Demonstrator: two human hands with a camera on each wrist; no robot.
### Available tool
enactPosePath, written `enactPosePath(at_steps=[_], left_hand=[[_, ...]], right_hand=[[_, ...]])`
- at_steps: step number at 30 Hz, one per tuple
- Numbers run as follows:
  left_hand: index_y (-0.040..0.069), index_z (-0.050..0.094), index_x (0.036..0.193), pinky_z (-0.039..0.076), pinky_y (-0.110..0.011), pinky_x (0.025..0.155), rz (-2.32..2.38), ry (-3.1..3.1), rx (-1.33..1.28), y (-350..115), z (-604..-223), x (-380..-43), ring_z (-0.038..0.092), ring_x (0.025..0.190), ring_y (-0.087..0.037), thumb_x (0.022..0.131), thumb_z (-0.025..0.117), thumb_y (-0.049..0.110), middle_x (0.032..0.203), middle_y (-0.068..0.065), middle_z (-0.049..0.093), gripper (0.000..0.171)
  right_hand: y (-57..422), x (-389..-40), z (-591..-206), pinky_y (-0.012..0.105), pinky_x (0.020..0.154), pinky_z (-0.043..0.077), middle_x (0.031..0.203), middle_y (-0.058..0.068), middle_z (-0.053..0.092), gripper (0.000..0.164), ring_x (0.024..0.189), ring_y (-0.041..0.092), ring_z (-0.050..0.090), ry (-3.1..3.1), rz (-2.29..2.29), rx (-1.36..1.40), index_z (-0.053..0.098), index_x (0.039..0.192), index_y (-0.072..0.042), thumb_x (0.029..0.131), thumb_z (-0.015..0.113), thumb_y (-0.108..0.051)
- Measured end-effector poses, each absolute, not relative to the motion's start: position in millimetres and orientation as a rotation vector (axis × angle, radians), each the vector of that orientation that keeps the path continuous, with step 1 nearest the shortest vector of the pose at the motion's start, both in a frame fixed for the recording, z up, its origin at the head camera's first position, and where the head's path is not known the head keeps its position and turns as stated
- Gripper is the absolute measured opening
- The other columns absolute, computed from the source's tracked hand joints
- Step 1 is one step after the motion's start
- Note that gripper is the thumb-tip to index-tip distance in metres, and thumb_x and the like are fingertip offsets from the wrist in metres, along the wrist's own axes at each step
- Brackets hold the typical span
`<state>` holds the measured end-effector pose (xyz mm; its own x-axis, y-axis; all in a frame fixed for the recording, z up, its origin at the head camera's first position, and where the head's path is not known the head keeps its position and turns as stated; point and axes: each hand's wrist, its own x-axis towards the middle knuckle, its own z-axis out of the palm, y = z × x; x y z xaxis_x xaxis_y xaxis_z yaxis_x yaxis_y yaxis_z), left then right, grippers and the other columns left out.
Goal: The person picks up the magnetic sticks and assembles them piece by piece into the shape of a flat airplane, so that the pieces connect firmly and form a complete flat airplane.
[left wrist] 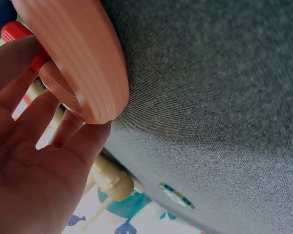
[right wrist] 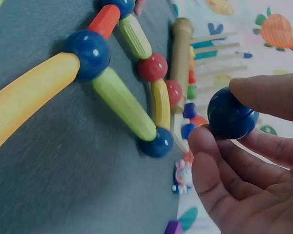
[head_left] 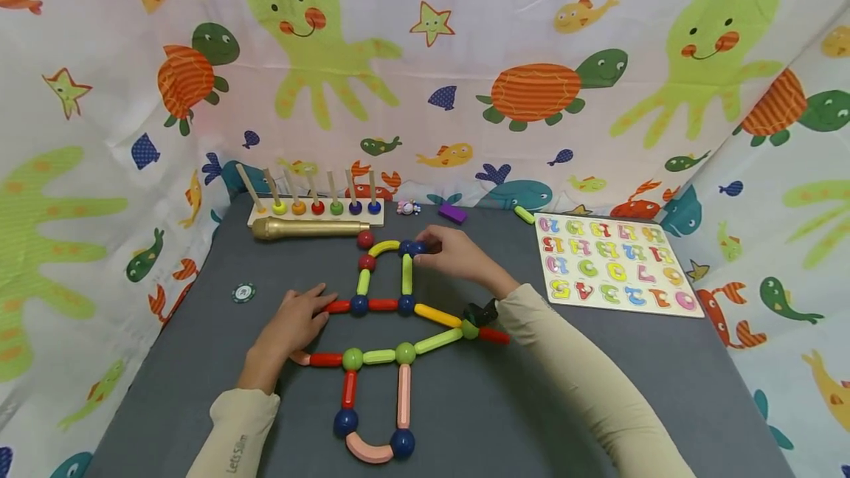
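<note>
My right hand (head_left: 454, 251) pinches a blue ball (right wrist: 233, 114) between thumb and fingers, raised near the blue corner ball (right wrist: 157, 142) of a magnetic-rod figure. That corner joins a light-green rod (right wrist: 124, 103) and a curved yellow rod (right wrist: 160, 104). My left hand (head_left: 297, 321) lies at the figure's left side, its thumb and fingers around a red rod (head_left: 337, 307). Partly hidden by its fingers is a curved salmon rod (left wrist: 58, 82). Another curved salmon rod (left wrist: 80, 63) looms close below the palm, beside the lower red rod (head_left: 325, 360).
Behind the figure lie a gold toy microphone (head_left: 308, 228), a peg board (head_left: 259, 211), a small figurine (head_left: 408, 207) and a purple block (head_left: 452, 213). A number puzzle board (head_left: 620, 264) is at right, a round chip (head_left: 243, 293) at left. One red ball (head_left: 366, 240) touches the microphone's end.
</note>
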<state>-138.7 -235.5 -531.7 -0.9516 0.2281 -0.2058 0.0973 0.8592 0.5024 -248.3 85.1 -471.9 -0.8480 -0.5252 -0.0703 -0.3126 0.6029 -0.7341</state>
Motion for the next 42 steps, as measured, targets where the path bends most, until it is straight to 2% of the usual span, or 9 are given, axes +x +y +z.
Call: enactPosePath(at_steps=[7, 14, 18, 22, 29, 37, 42], left_hand=[[0.004, 0.058, 0.153, 0.04, -0.063, 0.111, 0.722, 2.751, 0.214, -232, -531, -139, 0.039, 0.139, -0.049, 0.108, 0.063, 0.01, 0.166, -0.025, 0.038, 0.045], [-0.002, 0.054, 0.154, 0.04, -0.065, 0.112, 0.635, 2.739, 0.225, -223, -526, -140, 0.038, 0.142, -0.054, 0.108, 0.064, 0.014, 0.164, -0.031, 0.037, 0.05], [-0.003, 0.05, 0.156, 0.037, -0.069, 0.113, 0.575, 2.806, 0.265, -203, -517, -135, 0.041, 0.141, -0.058, 0.108, 0.066, 0.02, 0.155, -0.036, 0.045, 0.056], [0.001, 0.05, 0.157, 0.038, -0.068, 0.113, 0.601, 2.921, 0.382, -167, -505, -132, 0.048, 0.138, -0.054, 0.107, 0.069, 0.023, 0.15, -0.031, 0.053, 0.058], [0.005, 0.062, 0.148, 0.042, -0.058, 0.114, 0.785, 2.726, 0.659, -96, -488, -141, 0.054, 0.138, -0.038, 0.108, 0.067, 0.026, 0.147, -0.015, 0.063, 0.045], [0.013, 0.053, 0.158, 0.037, -0.059, 0.116, 0.576, 2.614, 0.752, -51, -504, -150, 0.049, 0.139, -0.039, 0.105, 0.071, 0.035, 0.151, -0.015, 0.056, 0.061], [0.019, 0.055, 0.157, 0.034, -0.06, 0.116, 0.454, 2.61, 0.763, -36, -511, -150, 0.048, 0.136, -0.038, 0.103, 0.073, 0.039, 0.147, -0.013, 0.058, 0.061]], right_hand=[[135, -230, -465, 0.043, 0.091, 0.056, 0.117, 0.009, 0.071, 0.039, 0.103, 0.025, 0.066, 2.58, -1.154, -0.613, 0.067, 0.133, -0.005, 0.101, 0.075, -0.026], [198, -212, -472, 0.044, 0.092, 0.054, 0.118, 0.012, 0.071, 0.04, 0.106, 0.028, 0.066, 2.616, -1.206, -0.412, 0.065, 0.133, -0.003, 0.103, 0.074, -0.029], [226, -202, -478, 0.047, 0.096, 0.053, 0.121, 0.015, 0.07, 0.042, 0.111, 0.031, 0.065, 2.602, -1.22, -0.326, 0.064, 0.134, -0.002, 0.104, 0.072, -0.03], [245, -193, -485, 0.045, 0.096, 0.052, 0.121, 0.016, 0.069, 0.044, 0.111, 0.031, 0.064, 2.576, -1.259, -0.305, 0.062, 0.137, 0.0, 0.106, 0.071, -0.029], [254, -177, -504, 0.039, 0.083, 0.051, 0.107, 0.02, 0.071, 0.043, 0.1, 0.041, 0.067, 2.488, -1.31, -0.294, 0.061, 0.142, -0.001, 0.108, 0.067, -0.025], [248, -174, -517, 0.038, 0.079, 0.051, 0.102, 0.017, 0.072, 0.041, 0.092, 0.035, 0.067, 2.435, -1.29, -0.312, 0.062, 0.141, 0.001, 0.109, 0.065, -0.025], [250, -170, -521, 0.039, 0.077, 0.052, 0.097, 0.013, 0.073, 0.037, 0.087, 0.031, 0.069, 2.418, -1.27, -0.296, 0.065, 0.136, 0.0, 0.11, 0.063, -0.026]])
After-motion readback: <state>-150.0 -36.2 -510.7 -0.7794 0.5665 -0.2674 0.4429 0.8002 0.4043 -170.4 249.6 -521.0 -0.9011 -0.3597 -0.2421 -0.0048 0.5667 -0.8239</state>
